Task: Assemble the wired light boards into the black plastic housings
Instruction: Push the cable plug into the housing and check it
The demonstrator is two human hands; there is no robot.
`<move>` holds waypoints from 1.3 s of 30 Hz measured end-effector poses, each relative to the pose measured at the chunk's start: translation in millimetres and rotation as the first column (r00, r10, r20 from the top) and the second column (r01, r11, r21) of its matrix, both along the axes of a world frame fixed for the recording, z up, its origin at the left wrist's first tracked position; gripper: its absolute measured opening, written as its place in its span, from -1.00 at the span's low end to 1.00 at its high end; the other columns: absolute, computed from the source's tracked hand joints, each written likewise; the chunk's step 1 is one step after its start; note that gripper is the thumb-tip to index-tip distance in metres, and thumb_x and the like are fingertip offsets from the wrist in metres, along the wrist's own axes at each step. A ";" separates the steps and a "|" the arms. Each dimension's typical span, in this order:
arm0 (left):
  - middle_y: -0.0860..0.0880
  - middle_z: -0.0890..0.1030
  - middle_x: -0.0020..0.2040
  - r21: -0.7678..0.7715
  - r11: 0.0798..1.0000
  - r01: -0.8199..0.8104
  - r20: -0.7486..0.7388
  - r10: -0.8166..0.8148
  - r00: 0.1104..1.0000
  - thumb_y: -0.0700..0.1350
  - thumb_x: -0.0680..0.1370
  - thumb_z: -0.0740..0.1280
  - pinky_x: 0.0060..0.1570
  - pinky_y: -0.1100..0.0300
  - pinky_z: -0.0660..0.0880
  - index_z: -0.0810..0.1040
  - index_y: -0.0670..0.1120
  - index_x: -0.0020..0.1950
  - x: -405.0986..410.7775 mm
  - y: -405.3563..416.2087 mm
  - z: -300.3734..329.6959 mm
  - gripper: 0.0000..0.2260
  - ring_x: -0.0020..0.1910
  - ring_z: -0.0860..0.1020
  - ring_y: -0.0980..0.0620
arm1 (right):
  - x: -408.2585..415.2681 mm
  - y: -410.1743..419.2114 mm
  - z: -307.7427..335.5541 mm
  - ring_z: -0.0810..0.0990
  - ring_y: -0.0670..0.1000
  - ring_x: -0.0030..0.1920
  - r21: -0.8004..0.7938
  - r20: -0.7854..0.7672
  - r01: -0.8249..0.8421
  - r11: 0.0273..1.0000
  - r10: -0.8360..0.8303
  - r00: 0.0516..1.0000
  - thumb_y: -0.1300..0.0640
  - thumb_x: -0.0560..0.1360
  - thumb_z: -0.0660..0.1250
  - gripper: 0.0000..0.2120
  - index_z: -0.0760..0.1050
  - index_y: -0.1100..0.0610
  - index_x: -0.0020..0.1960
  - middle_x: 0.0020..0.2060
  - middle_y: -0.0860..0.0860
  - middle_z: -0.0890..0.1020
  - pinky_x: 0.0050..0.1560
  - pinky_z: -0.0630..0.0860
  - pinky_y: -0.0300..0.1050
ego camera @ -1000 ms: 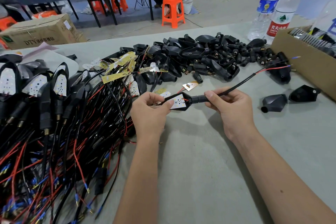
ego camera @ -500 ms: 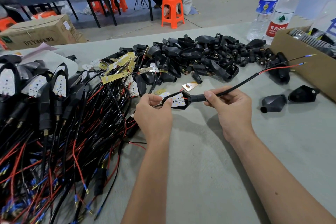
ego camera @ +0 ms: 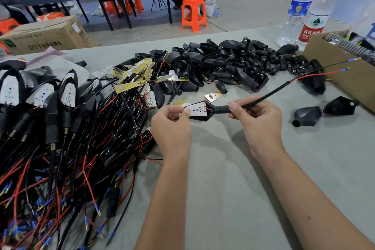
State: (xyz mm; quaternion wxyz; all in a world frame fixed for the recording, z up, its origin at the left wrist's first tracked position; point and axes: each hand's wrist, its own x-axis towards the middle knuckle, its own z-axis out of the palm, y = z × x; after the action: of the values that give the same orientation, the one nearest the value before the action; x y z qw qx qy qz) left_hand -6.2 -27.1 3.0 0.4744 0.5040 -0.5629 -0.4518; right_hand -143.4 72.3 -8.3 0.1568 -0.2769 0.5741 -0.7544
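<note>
White and speckled with tiny LEDs, the light board (ego camera: 197, 109) sits in the black housing (ego camera: 210, 112) at mid-frame. The left hand (ego camera: 172, 126) pinches the board's narrow tip; the right hand (ego camera: 256, 122) curls its fingers round the black cable (ego camera: 269, 93) just behind the housing's neck. It looks light and stiff — thin, probably fragile at the solder joints — so edges are the safest hold.

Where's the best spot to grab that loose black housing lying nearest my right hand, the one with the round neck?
Take the housing across its wide, faceted body, coming down from above. It lies flat with its tube neck pointing toward you and to the left. The neck is probably too narrow for a steady hold.
</note>
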 end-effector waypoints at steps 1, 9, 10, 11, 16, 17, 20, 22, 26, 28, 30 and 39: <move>0.01 0.64 -0.25 -0.003 1.000 0.013 -0.032 -0.013 0.999 -0.15 0.50 0.53 -0.14 0.03 0.59 0.64 -0.02 -0.17 -0.2 -0.3 0.4 -0.90 -0.22 0.63 -0.03 | -0.5 -0.5 -0.6 0.74 0.11 -0.21 0.001 -0.003 0.003 1.000 -0.003 1.000 0.28 0.47 0.55 -0.90 0.69 0.12 -0.15 -0.21 0.11 0.74 -0.10 0.64 -0.20; 0.00 0.67 -0.40 0.070 0.990 0.124 -0.242 -0.104 0.965 -0.31 0.54 0.47 -0.36 0.28 0.56 0.61 -0.11 -0.12 0.5 0.5 4.4 -0.87 -0.43 0.66 0.07 | -2.8 -0.2 -0.5 0.74 0.08 -0.13 -0.074 0.154 -0.070 0.995 0.080 0.985 0.31 0.54 0.46 -0.90 0.62 0.35 0.02 -0.09 0.20 0.74 -0.04 0.66 -0.20; 0.00 0.65 -0.43 0.072 0.988 0.134 -0.240 -0.113 0.964 -0.31 0.53 0.47 -0.39 0.30 0.53 0.61 -0.11 -0.13 2.3 -1.4 4.8 -0.87 -0.46 0.62 0.10 | -2.6 -0.1 0.0 0.74 0.08 -0.10 -0.084 0.173 -0.082 0.993 0.095 0.980 0.32 0.55 0.44 -0.88 0.61 0.37 0.04 -0.06 0.21 0.74 -0.02 0.66 -0.20; 0.00 0.64 -0.45 0.074 0.987 0.142 -0.236 -0.121 0.964 -0.31 0.53 0.48 -0.41 0.31 0.51 0.62 -0.12 -0.13 4.2 -3.4 5.0 -0.88 -0.48 0.59 0.11 | -2.4 -0.1 0.6 0.75 0.08 -0.08 -0.084 0.184 -0.089 0.992 0.103 0.977 0.32 0.55 0.43 -0.88 0.61 0.37 0.05 -0.05 0.21 0.74 -0.02 0.66 -0.20; 0.00 0.62 -0.43 0.114 0.980 0.163 -0.231 -0.133 0.964 -0.32 0.51 0.49 -0.45 0.30 0.47 0.63 -0.14 -0.16 9.7 -8.7 3.0 -0.87 -0.50 0.50 0.10 | -1.3 0.6 2.8 0.74 0.06 -0.12 -0.072 0.216 -0.089 0.993 0.103 0.971 0.36 0.52 0.45 -0.94 0.64 0.32 -0.01 -0.12 0.18 0.74 -0.05 0.66 -0.21; -0.01 0.62 -0.42 0.121 0.981 0.155 -0.235 -0.123 0.964 -0.32 0.51 0.50 -0.45 0.28 0.46 0.63 -0.15 -0.16 9.2 -8.2 2.5 -0.88 -0.51 0.49 0.10 | -1.2 0.9 2.9 0.74 0.05 -0.12 -0.066 0.214 -0.096 0.993 0.108 0.971 0.36 0.52 0.45 -0.95 0.64 0.32 -0.02 -0.14 0.16 0.74 -0.05 0.66 -0.22; -0.01 0.66 -0.33 0.059 0.995 0.076 -0.183 -0.064 0.981 -0.25 0.48 0.54 -0.30 0.23 0.49 0.65 -0.10 -0.19 6.6 -6.1 -1.6 -0.88 -0.43 0.53 0.11 | -0.2 0.8 2.0 0.75 0.05 -0.14 -0.043 0.190 -0.124 0.991 0.130 0.973 0.37 0.51 0.46 -0.93 0.64 0.34 -0.01 -0.15 0.16 0.75 -0.04 0.65 -0.24; -0.01 0.66 -0.24 -0.040 0.999 0.027 -0.130 -0.032 0.991 -0.20 0.46 0.57 -0.17 0.27 0.49 0.68 -0.04 -0.21 5.3 -4.9 -1.9 -0.87 -0.32 0.55 0.11 | 0.3 0.5 2.4 0.75 0.05 -0.12 -0.047 0.185 -0.129 0.990 0.136 0.973 0.35 0.52 0.45 -0.91 0.64 0.36 0.01 -0.12 0.18 0.75 -0.01 0.65 -0.24; -0.12 0.68 0.01 -0.095 0.995 0.034 -0.185 -0.052 0.981 -0.24 0.47 0.55 -0.06 0.41 0.50 0.69 -0.03 -0.20 4.2 -10.4 2.9 -0.87 -0.06 0.66 0.08 | -1.3 1.1 6.1 0.73 0.08 0.01 -0.166 0.312 -0.164 0.972 0.210 0.926 0.29 0.60 0.35 -0.87 0.67 0.31 -0.01 -0.03 0.19 0.74 0.04 0.64 -0.21; -0.08 0.73 -0.12 0.010 0.995 0.099 -0.316 -0.091 0.945 -0.30 0.51 0.50 0.00 0.25 0.58 0.66 -0.08 -0.19 4.4 -11.9 3.2 -0.85 -0.08 0.70 0.09 | -1.7 1.0 7.0 0.73 0.08 0.02 -0.227 0.348 -0.183 0.957 0.255 0.902 0.28 0.62 0.31 -0.79 0.69 0.28 -0.07 -0.05 0.18 0.74 0.03 0.65 -0.20; -0.08 0.72 -0.23 0.112 0.979 0.171 -0.424 -0.108 0.899 -0.34 0.54 0.45 -0.05 0.15 0.65 0.62 -0.15 -0.17 5.3 -11.1 3.7 -0.86 -0.09 0.73 0.02 | -1.5 0.6 7.7 0.74 0.11 0.00 -0.261 0.373 -0.161 0.952 0.253 0.893 0.26 0.60 0.33 -0.82 0.67 0.29 -0.08 -0.09 0.19 0.74 0.03 0.66 -0.17; -0.13 0.70 -0.23 0.184 0.969 0.167 -0.442 -0.071 0.894 -0.39 0.47 0.51 -0.17 0.20 0.65 0.67 -0.13 -0.28 9.9 -12.2 1.9 -0.80 -0.14 0.72 -0.03 | -2.8 2.6 7.7 0.76 0.16 -0.08 -0.138 0.348 -0.050 0.989 0.096 0.933 0.34 0.54 0.43 -0.98 0.64 0.30 -0.06 -0.14 0.18 0.74 0.01 0.69 -0.09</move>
State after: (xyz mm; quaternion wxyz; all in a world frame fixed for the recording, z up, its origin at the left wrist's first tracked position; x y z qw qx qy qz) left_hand 3.8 -39.3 4.9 0.5007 0.4045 -0.4210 -0.6391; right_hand -146.2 74.9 -0.5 0.2675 -0.1675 0.4767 -0.8205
